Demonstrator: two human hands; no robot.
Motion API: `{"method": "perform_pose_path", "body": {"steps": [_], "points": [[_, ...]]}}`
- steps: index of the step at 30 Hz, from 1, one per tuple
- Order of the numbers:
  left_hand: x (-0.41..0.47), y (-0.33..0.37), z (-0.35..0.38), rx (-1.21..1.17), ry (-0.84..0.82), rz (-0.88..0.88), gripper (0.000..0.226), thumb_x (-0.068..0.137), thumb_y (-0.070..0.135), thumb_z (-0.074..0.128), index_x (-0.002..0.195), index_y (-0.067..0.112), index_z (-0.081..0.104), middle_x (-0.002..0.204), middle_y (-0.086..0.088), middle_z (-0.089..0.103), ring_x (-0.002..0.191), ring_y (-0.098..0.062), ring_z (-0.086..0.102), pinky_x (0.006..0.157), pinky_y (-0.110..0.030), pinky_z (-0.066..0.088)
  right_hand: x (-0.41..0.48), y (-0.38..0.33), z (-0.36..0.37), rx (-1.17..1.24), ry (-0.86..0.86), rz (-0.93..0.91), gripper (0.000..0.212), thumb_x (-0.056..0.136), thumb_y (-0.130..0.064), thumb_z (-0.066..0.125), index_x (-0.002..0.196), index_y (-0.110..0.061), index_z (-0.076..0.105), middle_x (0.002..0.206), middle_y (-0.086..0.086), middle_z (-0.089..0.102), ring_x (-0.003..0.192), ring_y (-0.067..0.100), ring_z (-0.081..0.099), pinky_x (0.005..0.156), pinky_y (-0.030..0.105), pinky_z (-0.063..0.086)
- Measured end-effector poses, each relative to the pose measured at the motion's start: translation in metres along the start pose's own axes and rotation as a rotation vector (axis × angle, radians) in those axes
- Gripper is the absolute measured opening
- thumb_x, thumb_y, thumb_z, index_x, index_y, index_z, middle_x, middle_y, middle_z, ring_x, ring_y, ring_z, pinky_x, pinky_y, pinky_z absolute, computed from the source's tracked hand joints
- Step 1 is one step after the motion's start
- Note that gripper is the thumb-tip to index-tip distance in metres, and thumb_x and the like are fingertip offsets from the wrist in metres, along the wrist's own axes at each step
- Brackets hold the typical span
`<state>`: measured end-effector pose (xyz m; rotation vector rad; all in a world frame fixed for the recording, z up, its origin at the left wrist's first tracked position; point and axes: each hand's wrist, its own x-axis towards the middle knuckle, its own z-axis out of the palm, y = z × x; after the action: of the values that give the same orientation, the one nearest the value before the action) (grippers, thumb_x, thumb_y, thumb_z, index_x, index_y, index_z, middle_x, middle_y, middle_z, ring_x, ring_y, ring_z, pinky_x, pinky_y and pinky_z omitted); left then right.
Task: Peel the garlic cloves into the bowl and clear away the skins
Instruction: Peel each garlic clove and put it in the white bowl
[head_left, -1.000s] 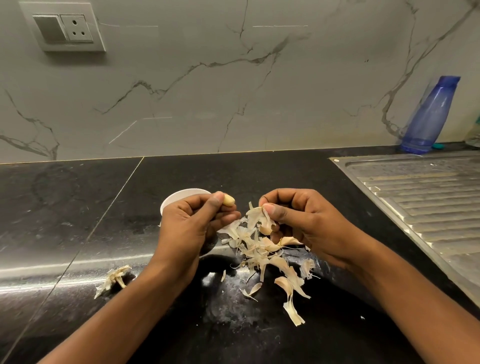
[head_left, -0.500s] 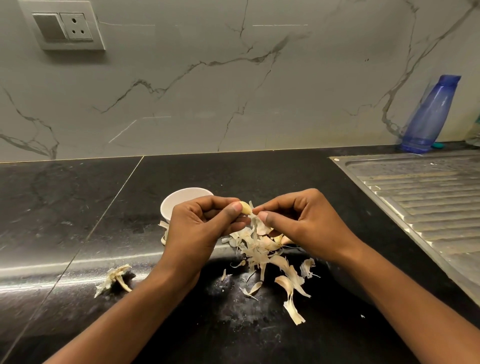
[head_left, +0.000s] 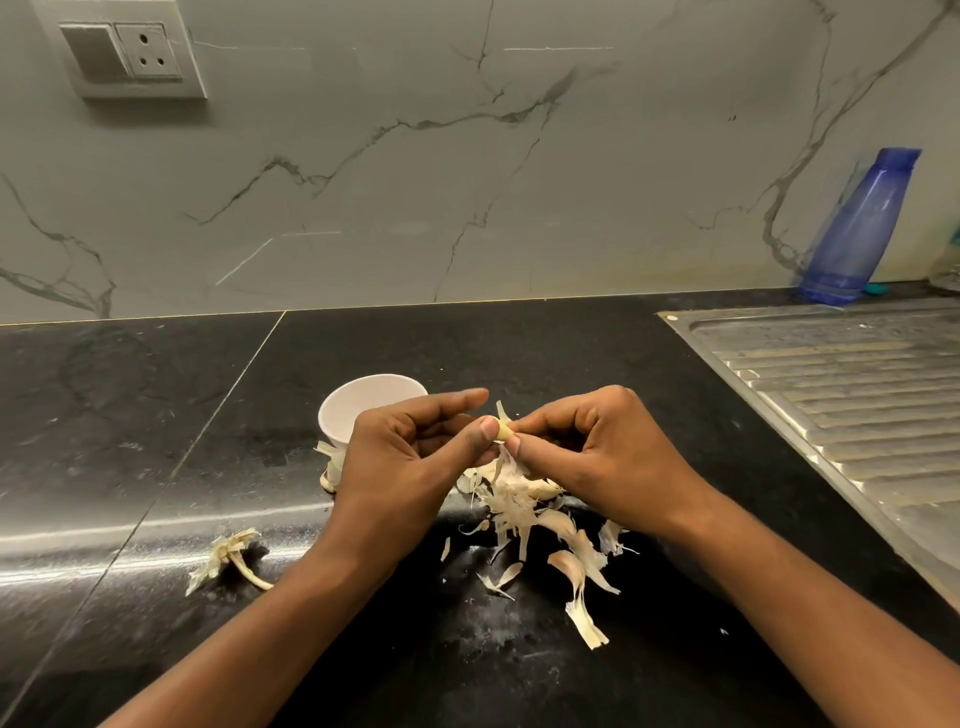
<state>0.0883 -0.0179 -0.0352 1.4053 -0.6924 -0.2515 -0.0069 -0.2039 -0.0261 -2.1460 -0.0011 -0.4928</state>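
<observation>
Right hand (head_left: 597, 457) now meets left hand (head_left: 395, 467), both pinching the garlic clove (head_left: 503, 431).

The worktop (head_left: 130, 415) was glossy black, the bowl (head_left: 363, 396) white, the skins (head_left: 514, 501) pale cream, the wall (head_left: 571, 208) grey with dark marble veins, and the bottle (head_left: 857, 234) at two o'clock translucent blue.

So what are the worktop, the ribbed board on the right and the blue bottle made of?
The worktop looks like polished black stone: glossy, with a light streak and a seam. The ribbed board is dull grey metal, probably stainless steel. The blue bottle is see-through, likely plastic.
</observation>
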Motion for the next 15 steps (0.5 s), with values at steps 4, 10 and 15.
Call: {"method": "perform_pose_path", "body": {"steps": [4,10,15], "points": [[-0.0011,-0.0006,-0.0009,0.097,-0.022,0.051,0.024,0.086,0.004,0.082,0.11,0.006,0.08,0.097,-0.002,0.083,0.092,-0.019,0.08,0.082,-0.025,0.063,-0.0008,0.0025,0.0016,-0.026,0.002,-0.017,0.011,0.099,-0.026,0.075,0.102,-0.023,0.085,0.074,0.006,0.077,0.065,0.036,0.07,0.058,0.058,0.056],[-0.0004,0.0015,-0.0023,0.087,-0.047,0.066,0.024,0.084,0.004,0.082,0.108,0.003,0.08,0.094,-0.004,0.083,0.089,-0.021,0.081,0.08,-0.026,0.063,-0.0009,0.0,0.0035,-0.027,0.032,-0.054,0.021,0.096,-0.035,0.075,0.093,-0.017,0.085,0.07,0.005,0.076,0.059,0.033,0.068,0.052,0.054,0.053],[0.0017,0.0024,-0.003,-0.036,-0.044,0.001,0.026,0.08,0.008,0.082,0.106,0.004,0.08,0.095,-0.013,0.082,0.09,-0.029,0.08,0.081,-0.029,0.063,0.0003,-0.0004,0.0035,-0.014,0.07,-0.024,0.01,0.096,-0.019,0.078,0.09,-0.015,0.086,0.068,-0.004,0.076,0.054,0.023,0.066,0.049,0.034,0.052]]}}
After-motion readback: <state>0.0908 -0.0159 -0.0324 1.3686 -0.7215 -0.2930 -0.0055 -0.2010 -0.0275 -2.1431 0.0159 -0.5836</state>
